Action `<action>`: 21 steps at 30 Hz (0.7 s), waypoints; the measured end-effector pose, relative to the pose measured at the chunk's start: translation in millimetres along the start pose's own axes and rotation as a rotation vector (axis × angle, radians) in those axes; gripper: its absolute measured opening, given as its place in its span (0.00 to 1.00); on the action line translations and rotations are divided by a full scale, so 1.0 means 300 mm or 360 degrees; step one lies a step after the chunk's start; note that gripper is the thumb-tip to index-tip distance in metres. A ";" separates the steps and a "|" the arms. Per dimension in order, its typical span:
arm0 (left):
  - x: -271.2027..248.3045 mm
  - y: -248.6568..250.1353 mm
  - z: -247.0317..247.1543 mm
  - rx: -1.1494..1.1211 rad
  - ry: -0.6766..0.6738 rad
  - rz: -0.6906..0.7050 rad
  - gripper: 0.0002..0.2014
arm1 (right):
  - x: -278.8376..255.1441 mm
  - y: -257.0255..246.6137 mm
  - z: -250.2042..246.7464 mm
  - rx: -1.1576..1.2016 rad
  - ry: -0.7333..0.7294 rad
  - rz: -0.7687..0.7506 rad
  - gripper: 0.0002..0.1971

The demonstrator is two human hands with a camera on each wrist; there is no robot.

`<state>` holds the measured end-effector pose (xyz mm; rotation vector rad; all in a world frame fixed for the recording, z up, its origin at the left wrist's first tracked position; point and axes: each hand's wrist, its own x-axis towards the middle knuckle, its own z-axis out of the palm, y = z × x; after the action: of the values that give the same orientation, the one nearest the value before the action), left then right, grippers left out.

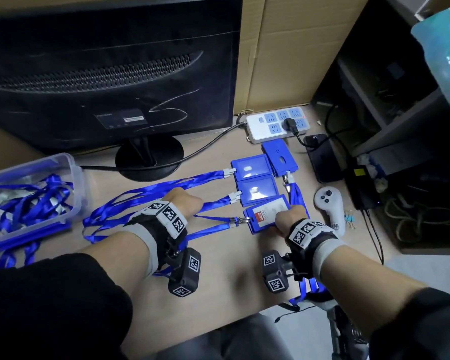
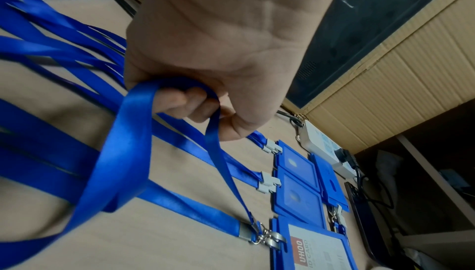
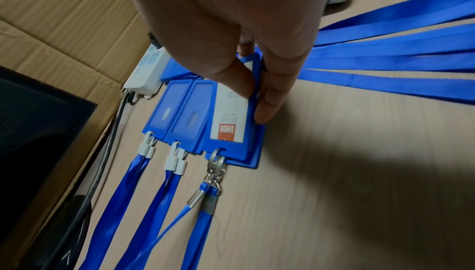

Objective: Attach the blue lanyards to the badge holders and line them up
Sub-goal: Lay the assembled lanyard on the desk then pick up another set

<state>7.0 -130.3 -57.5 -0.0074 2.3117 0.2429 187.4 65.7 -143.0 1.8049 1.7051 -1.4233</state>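
Two blue badge holders (image 1: 252,167) (image 1: 257,190) lie side by side on the desk, each clipped to a blue lanyard running left. Below them my right hand (image 1: 287,216) pinches a blue badge holder with a white UHOO card (image 1: 265,215) (image 3: 231,116), thumb on top, fingers at its edge; another holder lies under it. Metal hooks (image 2: 267,235) join these holders to lanyards. My left hand (image 1: 185,202) (image 2: 205,99) grips a blue lanyard strap (image 2: 128,142), lifted off the desk. A further blue holder (image 1: 279,157) lies at the back with its lanyard trailing toward me.
A clear plastic box (image 1: 70,178) with several loose lanyards sits at the left. A black monitor (image 1: 109,74) stands behind, with a power strip (image 1: 278,123), a phone (image 1: 321,157), a white controller (image 1: 329,203) and a cardboard box (image 1: 296,48) to the right.
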 end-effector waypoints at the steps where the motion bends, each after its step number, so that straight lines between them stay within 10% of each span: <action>1: -0.005 -0.009 -0.003 -0.0018 -0.0016 0.0012 0.04 | 0.005 0.002 0.004 0.0001 0.0003 -0.0003 0.28; 9: -0.024 -0.043 0.024 -0.0222 -0.0290 0.0140 0.06 | -0.027 -0.028 0.056 -0.0027 0.0415 0.0199 0.39; 14: -0.029 -0.060 0.015 -0.0168 -0.0353 0.0177 0.07 | 0.127 0.018 0.082 -0.0059 0.0242 0.0194 0.45; 21: -0.009 -0.096 0.017 -0.0087 -0.0321 0.0172 0.06 | -0.148 -0.078 0.110 -0.0129 -0.0210 -0.0138 0.05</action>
<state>14.9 -157.9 -63.9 0.1102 2.1070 0.3460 160.1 20.5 -114.7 1.5768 1.7656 -1.4509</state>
